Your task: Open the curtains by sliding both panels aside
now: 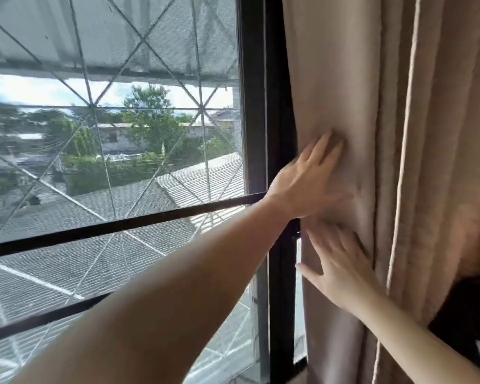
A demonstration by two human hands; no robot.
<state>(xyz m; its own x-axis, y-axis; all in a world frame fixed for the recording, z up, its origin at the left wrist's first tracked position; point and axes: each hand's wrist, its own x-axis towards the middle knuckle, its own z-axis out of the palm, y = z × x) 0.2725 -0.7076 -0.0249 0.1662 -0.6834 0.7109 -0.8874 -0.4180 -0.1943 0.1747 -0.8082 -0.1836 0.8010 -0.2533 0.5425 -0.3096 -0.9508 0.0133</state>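
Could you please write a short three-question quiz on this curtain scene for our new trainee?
1. True or false: both hands grip the curtain panel in closed fists.
2. Which hand is higher on the fabric? A) left hand B) right hand
3. Fill in: the panel is bunched at the ___ side of the window frame.

Key: 1. False, both lie flat with open fingers. 2. A. 3. right.
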